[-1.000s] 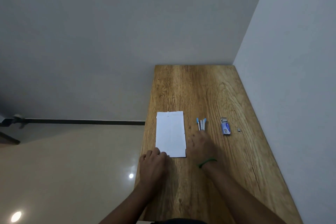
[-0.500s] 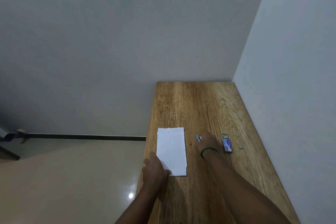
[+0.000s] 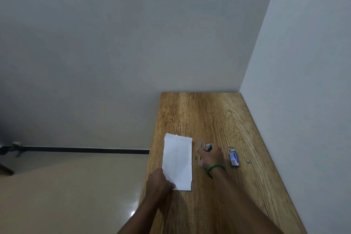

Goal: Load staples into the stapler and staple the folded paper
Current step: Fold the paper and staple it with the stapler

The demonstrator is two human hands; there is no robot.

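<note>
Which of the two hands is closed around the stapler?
The right hand, wearing a green wristband, grips the blue stapler; the left hand only presses the white folded paper.

Bare room, wooden desk [image 3: 209, 116] (corner-set), tiled floor [image 3: 66, 195]

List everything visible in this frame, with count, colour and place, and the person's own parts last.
table: one, wood-grain brown, set into the corner of the walls
folded paper: one, white, lying flat near the table's left edge
stapler: one, blue and metal, right of the paper, under the right hand
staple box: one, blue and white, right of the stapler, far end open
small grey piece: one, on the table right of the box; too small to identify
wristband: one, green, on the right wrist
left hand: one, resting on the paper's near left corner
right hand: one, closed around the stapler
</note>
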